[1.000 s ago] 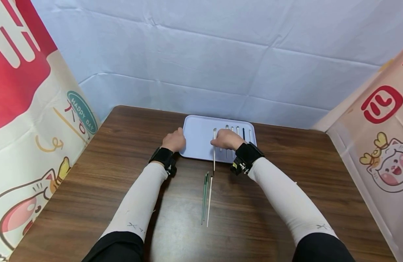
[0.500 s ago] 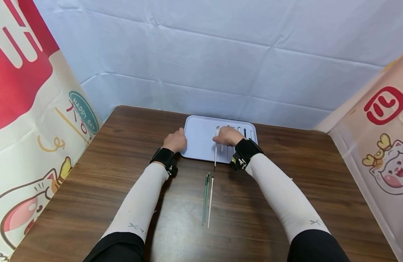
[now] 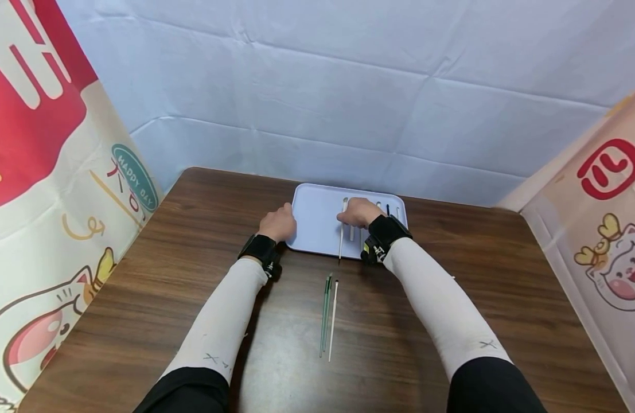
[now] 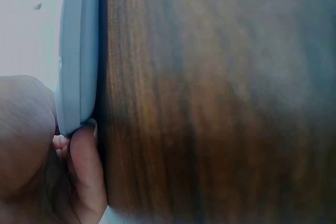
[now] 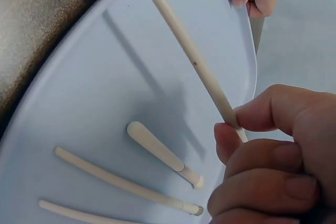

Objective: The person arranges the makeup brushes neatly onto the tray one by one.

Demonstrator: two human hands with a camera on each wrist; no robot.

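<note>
My left hand (image 3: 277, 223) grips the left rim of a pale lavender tray (image 3: 314, 221); in the left wrist view a fingertip (image 4: 86, 148) curls under its edge. Over the tray, my right hand (image 3: 359, 212) pinches a slender cream-handled paintbrush (image 5: 181, 35) between thumb and forefinger near its brush end. The handle slants above the tray, casting a shadow, and its far end reaches over the front rim. Beside it on the tray lie a short thick-handled brush (image 5: 155, 142) and a thinner pale brush (image 5: 121, 183). My right hand hides part of the row.
Several brushes lie at the tray's right side, one dark (image 3: 388, 209). On the brown wooden table (image 3: 193, 275), in front of the tray, are green thin-handled sticks (image 3: 325, 318) and a pale one (image 3: 333, 321). A light cloth (image 3: 317, 115) hangs behind.
The held paintbrush has come lower and farther back, its near end now closer to the tray's front rim. My left hand stays on the tray; the view has shifted slightly.
</note>
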